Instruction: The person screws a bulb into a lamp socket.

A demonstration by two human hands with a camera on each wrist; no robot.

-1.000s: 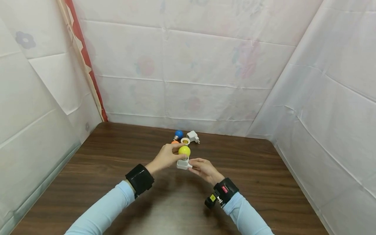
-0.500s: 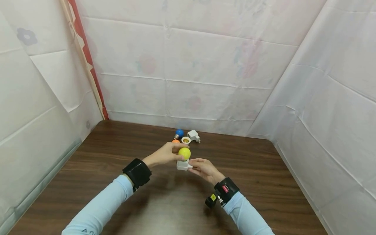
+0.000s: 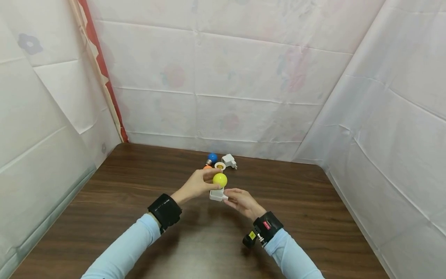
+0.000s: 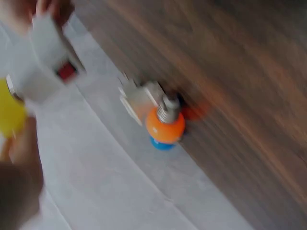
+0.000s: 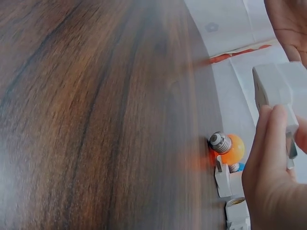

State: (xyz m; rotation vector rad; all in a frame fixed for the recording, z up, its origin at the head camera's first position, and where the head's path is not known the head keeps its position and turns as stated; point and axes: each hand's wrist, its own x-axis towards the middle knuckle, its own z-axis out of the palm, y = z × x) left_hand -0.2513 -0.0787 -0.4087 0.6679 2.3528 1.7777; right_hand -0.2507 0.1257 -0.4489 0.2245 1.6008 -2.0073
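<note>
The left hand [image 3: 196, 186] pinches the yellow bulb [image 3: 220, 179] at the mouth of the white socket [image 3: 216, 195], which the right hand [image 3: 244, 203] grips; how deep the bulb sits, I cannot tell.

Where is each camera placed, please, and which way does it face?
Head: worn on the head, looking forward and down at the table; left hand, right hand and both sleeves show.
Left wrist: on that wrist, looking at the yellow bulb and held white socket; parts of both hands show.
Right wrist: likewise worn, looking at that white socket; parts of both hands show.
Both wrist views share the orange bulb.
</note>
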